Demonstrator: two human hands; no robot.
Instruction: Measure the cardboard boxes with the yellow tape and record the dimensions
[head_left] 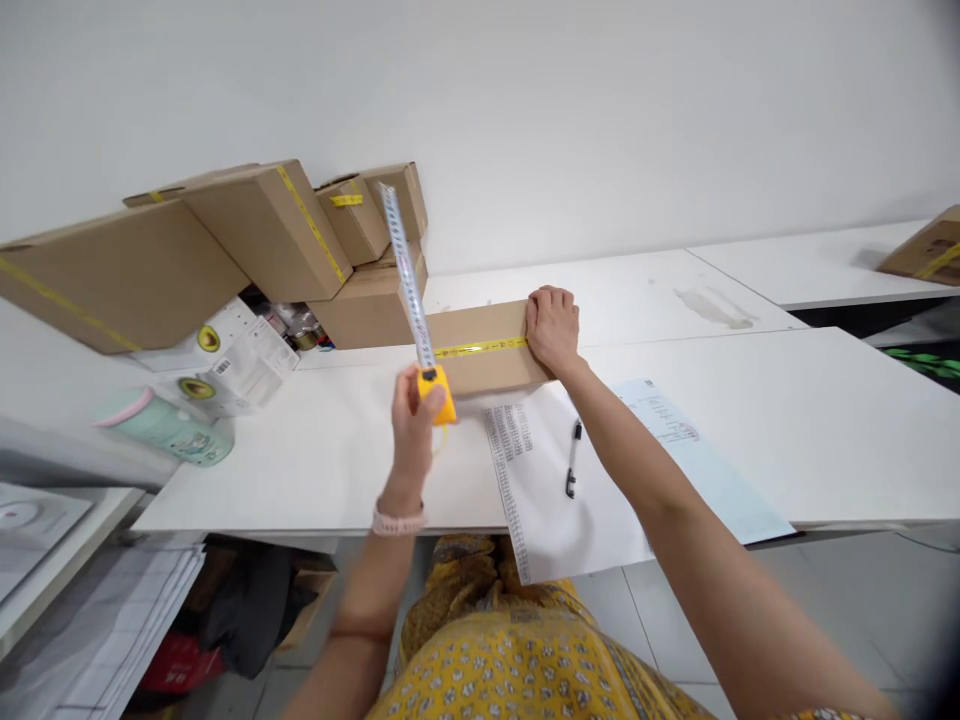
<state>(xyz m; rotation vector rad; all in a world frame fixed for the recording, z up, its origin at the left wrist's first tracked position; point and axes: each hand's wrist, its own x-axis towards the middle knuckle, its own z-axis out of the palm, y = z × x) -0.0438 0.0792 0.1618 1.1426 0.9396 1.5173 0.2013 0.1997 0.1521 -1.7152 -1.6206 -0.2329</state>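
Observation:
My left hand (411,425) is closed around a yellow tape measure (437,392), held above the white table (787,420). Its silver blade (403,265) sticks up and away, toward the stacked boxes. My right hand (553,328) rests with curled fingers on the right end of a small cardboard box (480,350) sealed with yellow tape, pressing on it. A printed sheet (551,480) lies in front of the box, with a black pen (572,460) on it.
Several cardboard boxes (255,240) are piled at the back left against the wall, over white packets (232,365) and a pale green cylinder (169,425). Another box (926,250) sits on a far right table. Paper stacks (97,620) lie low at the left.

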